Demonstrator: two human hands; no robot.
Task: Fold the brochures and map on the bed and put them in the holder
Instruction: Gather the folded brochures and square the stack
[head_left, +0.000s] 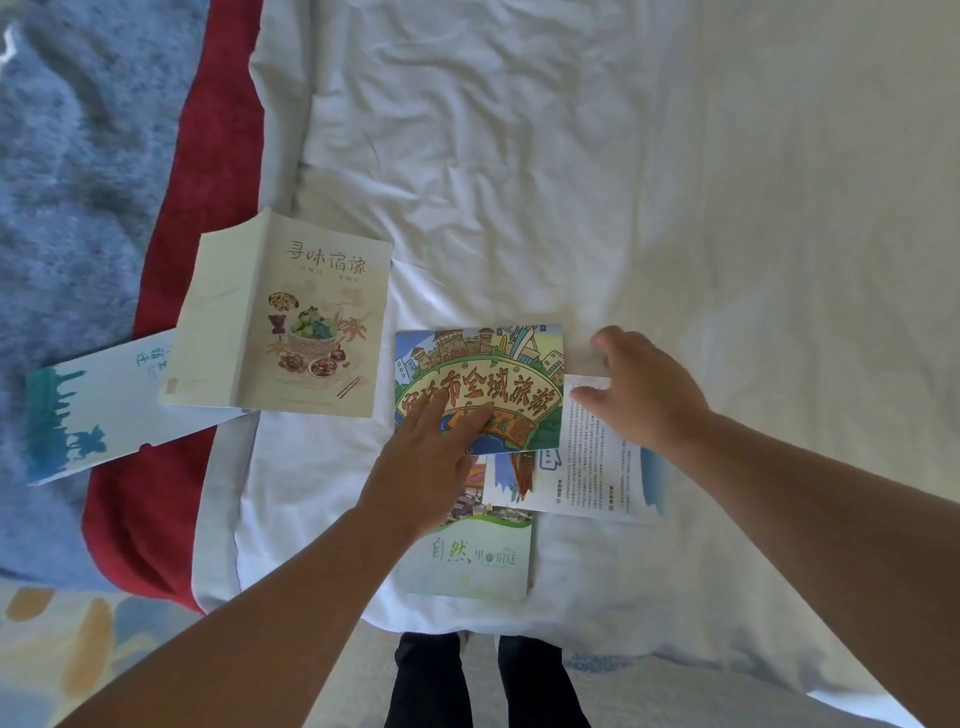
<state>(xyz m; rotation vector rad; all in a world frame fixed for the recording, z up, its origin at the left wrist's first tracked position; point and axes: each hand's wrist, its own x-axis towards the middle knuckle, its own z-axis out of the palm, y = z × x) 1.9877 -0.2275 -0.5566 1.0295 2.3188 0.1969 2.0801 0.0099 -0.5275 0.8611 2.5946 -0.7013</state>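
A folded colourful cartoon map (483, 374) lies on the white bed sheet (571, 182). My left hand (431, 457) presses flat on its lower left part with straight fingers. My right hand (644, 389) rests at the map's right edge, fingers spread over a white text leaflet (592, 473) that lies partly under the map. A green and white brochure (472, 558) pokes out below both. A beige food brochure (283, 317) lies half open to the left. A pale blue folder-like piece (98, 405) sits at the far left, over the bed's edge.
A red runner (192, 208) lines the bed's left edge, beside a blue carpet (67, 182). My dark trouser legs (483, 680) stand at the foot of the bed. Rumpled white sheet spreads wide above and to the right.
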